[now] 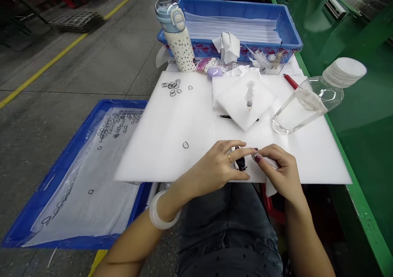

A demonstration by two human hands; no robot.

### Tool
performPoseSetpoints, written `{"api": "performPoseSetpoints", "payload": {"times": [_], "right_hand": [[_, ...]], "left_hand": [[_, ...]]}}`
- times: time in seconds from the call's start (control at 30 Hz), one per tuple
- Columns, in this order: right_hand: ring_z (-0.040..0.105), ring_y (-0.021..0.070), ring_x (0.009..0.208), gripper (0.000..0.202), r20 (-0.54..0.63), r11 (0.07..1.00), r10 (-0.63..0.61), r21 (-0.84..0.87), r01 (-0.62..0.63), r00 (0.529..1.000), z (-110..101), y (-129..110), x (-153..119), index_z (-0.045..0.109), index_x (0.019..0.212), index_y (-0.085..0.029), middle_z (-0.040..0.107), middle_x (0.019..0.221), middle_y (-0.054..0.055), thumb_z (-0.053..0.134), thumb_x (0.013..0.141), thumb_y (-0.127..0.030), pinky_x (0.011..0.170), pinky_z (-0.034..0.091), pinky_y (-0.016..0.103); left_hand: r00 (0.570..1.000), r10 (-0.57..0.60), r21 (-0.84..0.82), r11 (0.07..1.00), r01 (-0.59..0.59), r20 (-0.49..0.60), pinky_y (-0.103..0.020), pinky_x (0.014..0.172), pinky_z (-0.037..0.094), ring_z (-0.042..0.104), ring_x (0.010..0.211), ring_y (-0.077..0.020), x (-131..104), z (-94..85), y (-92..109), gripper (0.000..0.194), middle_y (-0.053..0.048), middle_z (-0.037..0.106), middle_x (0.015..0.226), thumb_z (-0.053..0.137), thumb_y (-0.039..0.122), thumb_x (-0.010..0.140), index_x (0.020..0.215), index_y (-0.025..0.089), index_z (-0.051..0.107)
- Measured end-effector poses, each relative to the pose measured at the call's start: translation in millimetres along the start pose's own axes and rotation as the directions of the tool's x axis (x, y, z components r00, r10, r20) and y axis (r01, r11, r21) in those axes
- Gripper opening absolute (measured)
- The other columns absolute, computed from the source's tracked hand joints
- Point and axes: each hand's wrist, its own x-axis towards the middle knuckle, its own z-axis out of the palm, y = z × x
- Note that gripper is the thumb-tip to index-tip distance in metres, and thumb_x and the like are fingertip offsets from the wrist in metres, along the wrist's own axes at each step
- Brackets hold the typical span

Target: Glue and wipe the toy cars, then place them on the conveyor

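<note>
At the front edge of the white foam board (172, 125), my left hand (219, 162) is curved around a small black and white object (240, 163), its thumb and fingers spread on either side. The left index finger reaches across to the fingertips of my right hand (279, 164). A white cloth or tissue (270, 161) is pinched in my right hand and hangs over the board's edge. A single thin black ring (186, 145) lies left of my left hand. More black rings (172, 86) are grouped at the board's upper left.
A clear liquid bottle (302, 109) stands at right beside a red pen (290, 81). A syringe (249, 96) lies on foam squares. Behind are a dotted bottle (180, 49) and a blue bin (233, 7). A blue tray (69, 154) with rings sits at lower left.
</note>
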Motion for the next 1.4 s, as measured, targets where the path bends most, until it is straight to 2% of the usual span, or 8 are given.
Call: {"api": "performPoseSetpoints", "payload": {"times": [0.27,0.5,0.7,0.8,0.97,1.07,1.17,1.4], "right_hand": [[0.064,0.0153,0.077,0.012,-0.117,0.973,0.062,0.23,-0.033,0.991,-8,8,-4,0.077,0.085,-0.025,0.069,0.082,0.002,0.07,0.091,-0.033,0.071,0.051,0.029],[0.061,0.0168,0.068,0.025,-0.2,0.929,0.192,0.354,-0.113,0.961,-11,9,0,0.073,0.075,-0.021,0.066,0.073,0.003,0.074,0.083,-0.045,0.063,0.05,0.031],[0.061,0.0156,0.069,0.02,-0.211,0.909,0.273,0.377,-0.18,0.939,-11,8,-1,0.07,0.081,-0.022,0.068,0.079,0.002,0.079,0.08,-0.04,0.063,0.049,0.029],[0.066,0.0195,0.085,0.015,-0.351,0.939,0.213,0.331,-0.092,0.912,-20,3,0,0.066,0.08,-0.022,0.071,0.093,0.004,0.07,0.088,-0.034,0.075,0.053,0.033],[0.055,0.0161,0.057,0.026,-0.717,0.933,0.188,0.345,0.106,0.672,-30,-7,6,0.048,0.072,-0.026,0.055,0.067,0.0,0.06,0.094,-0.032,0.055,0.048,0.032],[0.035,0.011,0.045,0.029,-0.541,0.931,0.208,0.365,0.004,0.815,-21,-10,7,0.05,0.073,-0.025,0.041,0.057,-0.005,0.065,0.092,-0.04,0.041,0.03,0.026],[0.048,0.0117,0.053,0.021,-0.173,0.978,0.158,0.163,-0.13,0.972,-7,-10,7,0.062,0.082,-0.022,0.057,0.064,-0.001,0.068,0.091,-0.04,0.048,0.037,0.026],[0.064,0.0159,0.071,0.008,0.13,0.98,-0.021,-0.195,0.047,0.991,7,-9,11,0.067,0.087,-0.022,0.071,0.081,0.002,0.062,0.092,-0.026,0.065,0.048,0.028]], "left_hand": [[0.964,0.248,0.161,0.952,-0.261,0.098,-0.05,0.1,0.05,0.057,0.129,-0.0303,21,-7.5,-10,0.015,-0.005,0.06,0.145,0.067,0.017,0.091,0.082,0.026,0.076],[0.97,0.18,0.035,0.982,-0.188,0.164,-0.048,0.108,0.05,0.061,0.127,-0.0236,16,-1.9,-15,0.019,0.002,0.067,0.136,0.059,0.021,0.097,0.088,0.032,0.072],[0.937,0.286,0.138,0.955,-0.262,-0.201,-0.037,0.087,0.062,0.073,0.103,-0.022,4,6.6,-1,0.011,-0.005,0.078,0.108,0.069,0.013,0.089,0.097,0.02,0.07],[0.916,0.114,0.206,0.978,-0.035,-0.386,-0.029,0.073,0.063,0.075,0.084,-0.0182,-4,10.3,15,0.014,-0.008,0.078,0.089,0.073,0.013,0.087,0.1,0.012,0.067],[0.779,-0.22,0.177,0.904,0.389,-0.588,-0.028,0.065,0.064,0.075,0.074,-0.0172,-10,26.1,40,0.017,-0.006,0.078,0.087,0.071,0.01,0.088,0.105,0.013,0.067],[0.743,-0.29,0.141,0.878,0.457,-0.604,-0.028,0.067,0.065,0.075,0.075,-0.0171,-7,36.2,45,0.015,-0.006,0.078,0.087,0.07,0.011,0.09,0.104,0.014,0.068],[0.765,-0.284,0.149,0.885,0.441,-0.578,-0.029,0.07,0.065,0.075,0.077,-0.0174,-3,42.9,44,0.016,-0.008,0.078,0.089,0.07,0.009,0.089,0.104,0.012,0.068],[0.804,-0.294,0.177,0.882,0.437,-0.518,-0.033,0.069,0.061,0.07,0.077,-0.0189,-4,45.8,40,0.015,-0.007,0.074,0.088,0.069,0.016,0.091,0.105,0.014,0.069]]}}
